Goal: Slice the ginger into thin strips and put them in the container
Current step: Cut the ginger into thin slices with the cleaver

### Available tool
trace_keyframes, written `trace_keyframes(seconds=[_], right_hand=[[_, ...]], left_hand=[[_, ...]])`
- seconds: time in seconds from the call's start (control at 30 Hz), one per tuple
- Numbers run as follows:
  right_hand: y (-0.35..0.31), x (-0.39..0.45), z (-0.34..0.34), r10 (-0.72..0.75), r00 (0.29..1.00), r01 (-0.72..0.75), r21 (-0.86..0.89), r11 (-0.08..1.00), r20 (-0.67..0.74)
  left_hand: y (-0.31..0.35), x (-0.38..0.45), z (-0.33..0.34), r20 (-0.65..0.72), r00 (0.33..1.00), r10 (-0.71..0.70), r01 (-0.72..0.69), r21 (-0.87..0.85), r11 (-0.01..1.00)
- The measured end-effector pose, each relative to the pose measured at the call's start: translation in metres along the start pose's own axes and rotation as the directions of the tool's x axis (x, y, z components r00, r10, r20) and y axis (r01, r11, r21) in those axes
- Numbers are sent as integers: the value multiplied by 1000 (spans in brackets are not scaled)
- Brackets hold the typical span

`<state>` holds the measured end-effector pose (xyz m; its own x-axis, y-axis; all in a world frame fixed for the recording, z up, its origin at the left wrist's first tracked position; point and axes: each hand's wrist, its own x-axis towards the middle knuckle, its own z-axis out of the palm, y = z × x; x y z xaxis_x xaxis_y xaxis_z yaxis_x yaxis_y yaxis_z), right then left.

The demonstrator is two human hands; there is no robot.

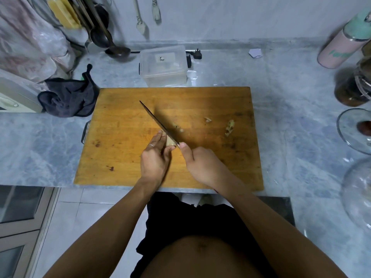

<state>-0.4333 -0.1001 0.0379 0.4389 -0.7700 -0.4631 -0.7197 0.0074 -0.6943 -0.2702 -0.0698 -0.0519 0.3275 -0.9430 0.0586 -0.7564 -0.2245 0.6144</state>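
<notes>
Ginger being cut on board.
Ginger pinched by left hand, knife gripped by right hand; fingertips best kept tucked back, cuts thin.

Clutter along a grey marble kitchen counter.
A crumpled dark cloth lies at the left; a black ladle rests against the wall beside plastic bags. A black plug sits near the wall, a pink-and-mint bottle and glass jars at the right.
</notes>
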Motion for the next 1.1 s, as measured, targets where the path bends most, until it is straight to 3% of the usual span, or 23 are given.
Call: trace_keyframes(seconds=[0.63, 1.1], right_hand=[[2, 8, 17, 97, 995, -97, -20, 995, -1], [-4, 20, 16, 80, 996, -79, -22, 997, 33]], left_hand=[[1, 1, -1, -6, 1000, 29, -29, 21, 999], [1, 1, -2, 13, 1000, 19, -19, 38, 999]])
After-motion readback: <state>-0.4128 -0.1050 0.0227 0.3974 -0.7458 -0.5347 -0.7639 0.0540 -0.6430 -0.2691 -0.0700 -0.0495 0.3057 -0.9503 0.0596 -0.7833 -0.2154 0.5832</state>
